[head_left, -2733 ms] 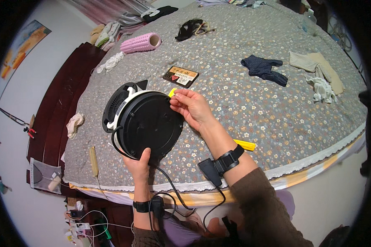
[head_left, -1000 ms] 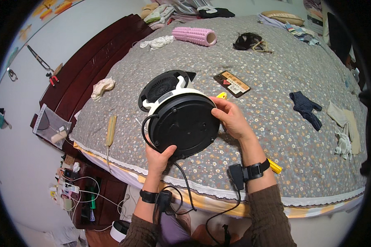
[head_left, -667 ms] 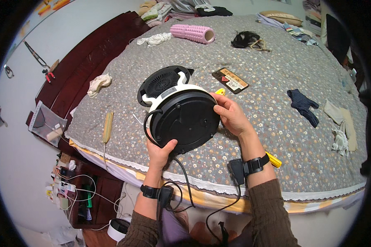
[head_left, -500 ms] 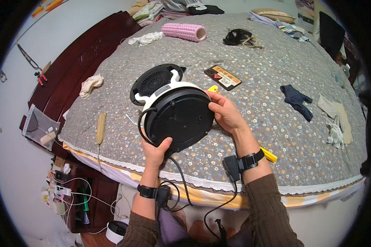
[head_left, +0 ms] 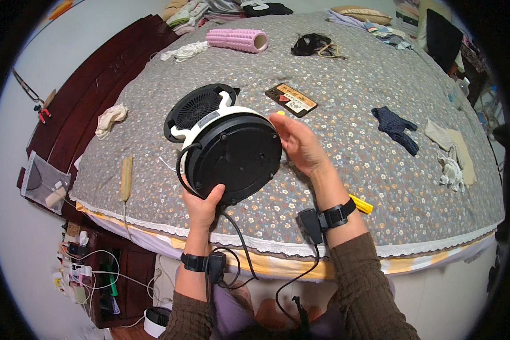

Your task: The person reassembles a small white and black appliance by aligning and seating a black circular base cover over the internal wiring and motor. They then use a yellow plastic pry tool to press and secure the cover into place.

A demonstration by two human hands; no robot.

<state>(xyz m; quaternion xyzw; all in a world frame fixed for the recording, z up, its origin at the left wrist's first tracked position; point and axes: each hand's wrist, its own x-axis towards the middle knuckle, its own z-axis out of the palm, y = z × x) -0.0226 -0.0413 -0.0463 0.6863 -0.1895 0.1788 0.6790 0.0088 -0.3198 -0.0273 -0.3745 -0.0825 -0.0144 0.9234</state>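
A small desk fan is held over the bed, its round black base turned up toward me. Beyond the base, its white body and black grille point away. My left hand grips the lower left edge of the base, thumb on the underside, other fingers hidden beneath. At the right edge of the base, my right hand has its fingers stretched out, with its thumb off the underside. Whether its fingertips still touch the rim I cannot tell. The fan's black cord loops at the left edge and hangs down.
On the flowered bedspread lie a flat dark box, a pink foam roller, a black hair-like bundle, small clothes and a beige stick-shaped thing. A yellow handle shows beside my right forearm. Cables crowd the lower left.
My right thumb has come off the base and that hand has loosened at the right edge. The left hand keeps its grip. The whole view has shifted slightly.
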